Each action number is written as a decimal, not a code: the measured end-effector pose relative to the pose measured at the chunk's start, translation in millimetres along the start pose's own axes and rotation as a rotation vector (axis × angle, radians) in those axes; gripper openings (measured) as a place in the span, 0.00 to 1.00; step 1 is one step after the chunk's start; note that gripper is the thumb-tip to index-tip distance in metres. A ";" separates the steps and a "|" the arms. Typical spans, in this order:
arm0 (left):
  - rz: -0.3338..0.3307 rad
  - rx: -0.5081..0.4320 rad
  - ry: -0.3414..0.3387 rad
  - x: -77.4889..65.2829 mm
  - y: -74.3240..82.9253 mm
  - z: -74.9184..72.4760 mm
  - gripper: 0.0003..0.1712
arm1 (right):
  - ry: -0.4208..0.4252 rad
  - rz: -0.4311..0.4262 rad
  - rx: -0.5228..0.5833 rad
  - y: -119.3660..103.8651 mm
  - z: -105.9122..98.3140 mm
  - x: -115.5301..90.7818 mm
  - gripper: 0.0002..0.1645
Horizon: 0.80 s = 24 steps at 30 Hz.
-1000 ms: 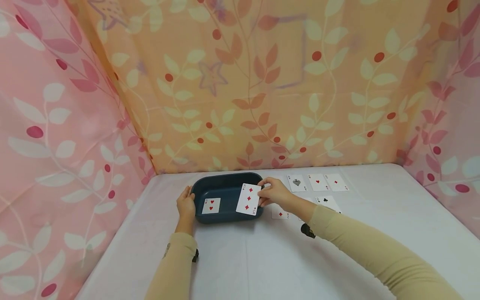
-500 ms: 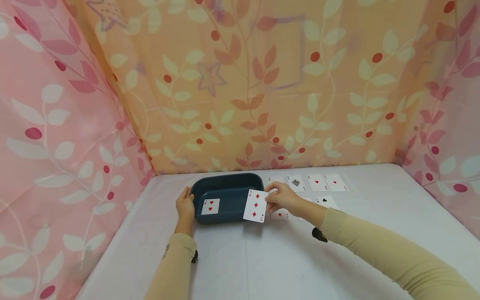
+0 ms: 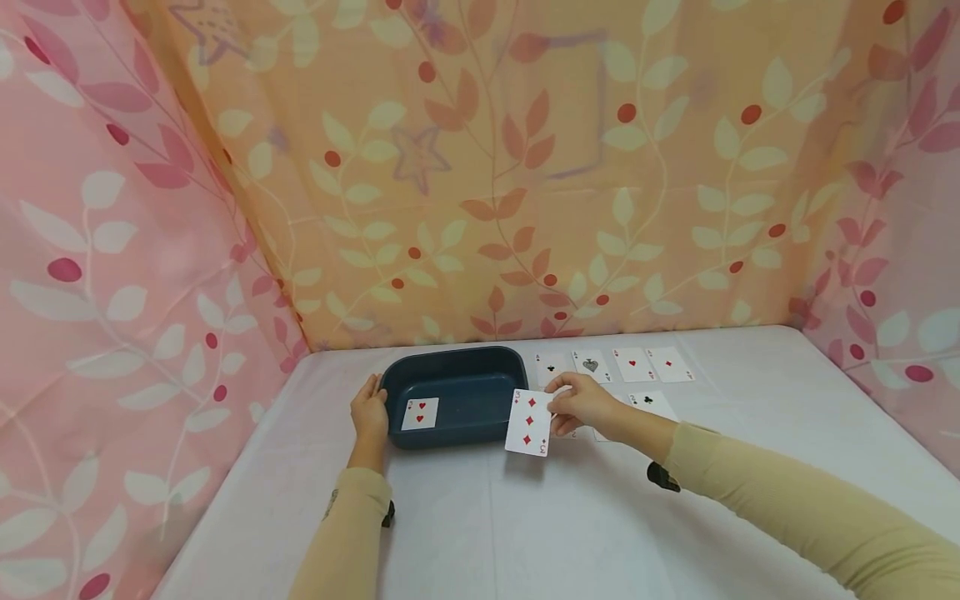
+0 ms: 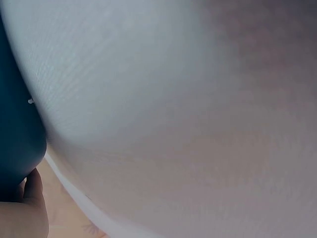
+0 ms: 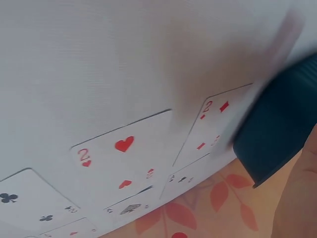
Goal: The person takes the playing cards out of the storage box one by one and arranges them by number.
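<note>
My left hand (image 3: 369, 414) grips the left end of a dark blue plastic basin (image 3: 457, 436) on the white table. Inside lies a playing card (image 3: 419, 414) showing two red hearts, its lower part cut off by the near wall. My right hand (image 3: 583, 407) pinches the three of diamonds (image 3: 527, 423) at its right edge, face up, over the basin's near right corner. In the left wrist view, fingers (image 4: 33, 187) press against the blue wall (image 4: 20, 124). The right wrist view shows the two of diamonds (image 5: 210, 121) beside the basin.
Right of the basin, aces lie in a back row: clubs (image 3: 551, 369), spades (image 3: 591, 367), hearts (image 3: 633, 365) and diamonds (image 3: 670, 365). In front lie the two of clubs (image 3: 651, 403) and two of hearts (image 5: 124, 151). Patterned curtains (image 3: 480, 167) enclose the table.
My right hand has drawn the three of diamonds rightward and nearer, from over the basin to its near right corner. The left hand and basin have stayed in place.
</note>
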State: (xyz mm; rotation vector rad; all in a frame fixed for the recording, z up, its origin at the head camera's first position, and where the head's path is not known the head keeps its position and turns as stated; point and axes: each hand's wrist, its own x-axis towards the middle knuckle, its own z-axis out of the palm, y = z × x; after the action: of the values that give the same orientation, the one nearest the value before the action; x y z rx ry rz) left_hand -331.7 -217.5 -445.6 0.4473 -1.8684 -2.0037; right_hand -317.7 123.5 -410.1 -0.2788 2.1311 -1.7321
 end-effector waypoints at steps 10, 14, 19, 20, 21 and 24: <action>-0.015 0.056 -0.012 -0.3 -0.3 -1.4 0.28 | 0.001 0.019 -0.042 8.1 -12.4 -9.3 0.15; -0.020 0.042 -0.007 0.2 -0.7 -1.0 0.28 | -0.002 0.041 -0.048 10.8 -16.3 -13.5 0.14; -0.022 0.007 0.008 0.9 0.0 0.6 0.28 | -0.011 0.058 -0.074 15.9 -19.9 -19.7 0.14; -0.021 0.007 0.009 1.1 -0.1 0.6 0.29 | -0.015 0.061 -0.076 17.3 -20.4 -20.7 0.13; -0.021 0.007 0.011 1.2 -0.1 0.7 0.29 | -0.022 0.061 -0.077 18.6 -20.8 -21.7 0.13; -0.017 0.008 0.009 1.6 -0.3 0.4 0.29 | -0.039 0.066 -0.081 22.5 -21.9 -23.6 0.12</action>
State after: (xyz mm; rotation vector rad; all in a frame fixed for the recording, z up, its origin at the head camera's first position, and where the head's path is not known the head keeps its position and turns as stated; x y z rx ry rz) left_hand -333.3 -217.8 -445.8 0.4754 -1.8735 -2.0031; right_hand -303.4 157.1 -424.4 -0.2589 2.1604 -1.5941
